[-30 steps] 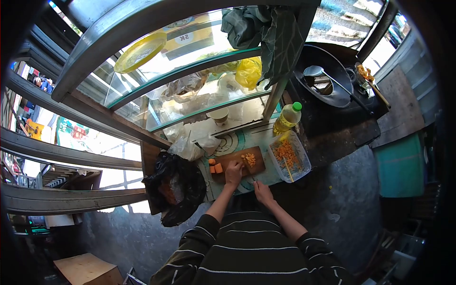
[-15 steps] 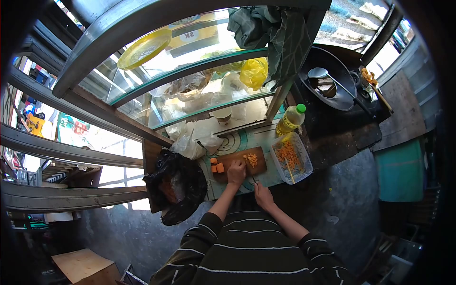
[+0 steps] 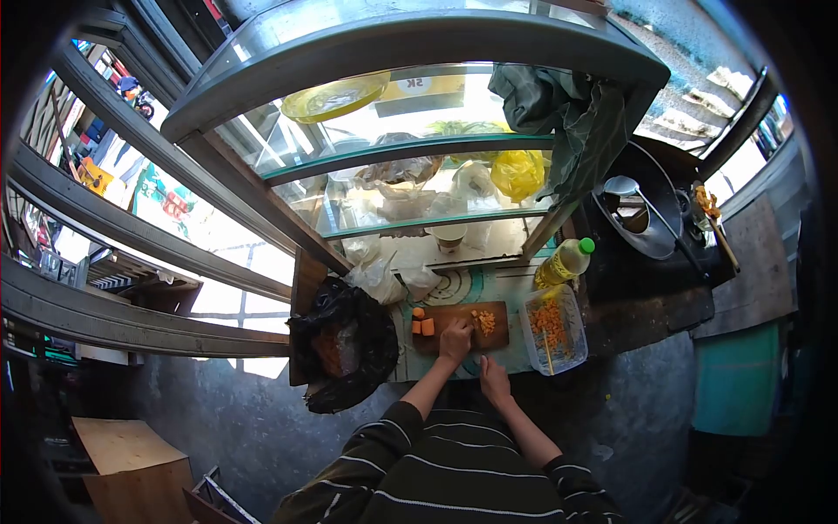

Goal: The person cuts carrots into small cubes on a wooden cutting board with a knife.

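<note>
The left hand [image 3: 456,341] bends over the brown cutting board [image 3: 452,314], between orange chunks [image 3: 427,327] and diced bits [image 3: 486,320]; the right hand [image 3: 495,382] curls nearby. I can't tell how closed either is, or on what.

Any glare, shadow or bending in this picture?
Head view: the cabinet frame bows, fisheye-style; head view: sunlit ground beyond the railings is washed out; head view: the cutting board is shaded but readable, the floor darker, and the corners go black.
</note>
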`<action>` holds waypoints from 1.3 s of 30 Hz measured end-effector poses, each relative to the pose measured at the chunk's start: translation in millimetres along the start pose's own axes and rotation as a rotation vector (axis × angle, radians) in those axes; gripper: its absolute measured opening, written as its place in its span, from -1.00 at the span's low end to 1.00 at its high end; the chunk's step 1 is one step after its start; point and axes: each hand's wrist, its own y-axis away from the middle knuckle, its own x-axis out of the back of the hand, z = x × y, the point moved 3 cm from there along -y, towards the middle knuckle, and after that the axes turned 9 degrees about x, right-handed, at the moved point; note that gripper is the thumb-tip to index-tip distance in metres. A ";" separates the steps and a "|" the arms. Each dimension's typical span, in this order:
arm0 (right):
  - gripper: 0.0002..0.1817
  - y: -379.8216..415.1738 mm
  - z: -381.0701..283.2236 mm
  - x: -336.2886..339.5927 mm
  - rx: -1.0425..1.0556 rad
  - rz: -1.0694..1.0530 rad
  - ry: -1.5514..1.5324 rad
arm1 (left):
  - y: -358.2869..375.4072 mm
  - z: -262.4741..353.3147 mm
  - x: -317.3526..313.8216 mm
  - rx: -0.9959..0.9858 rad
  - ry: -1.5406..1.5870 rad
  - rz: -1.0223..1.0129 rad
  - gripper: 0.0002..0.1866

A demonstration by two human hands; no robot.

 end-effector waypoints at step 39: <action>-0.53 9.5 -5.1 2.7 -0.051 0.002 -0.027 | 3.0 -6.9 -1.7 0.002 0.025 -0.053 -0.89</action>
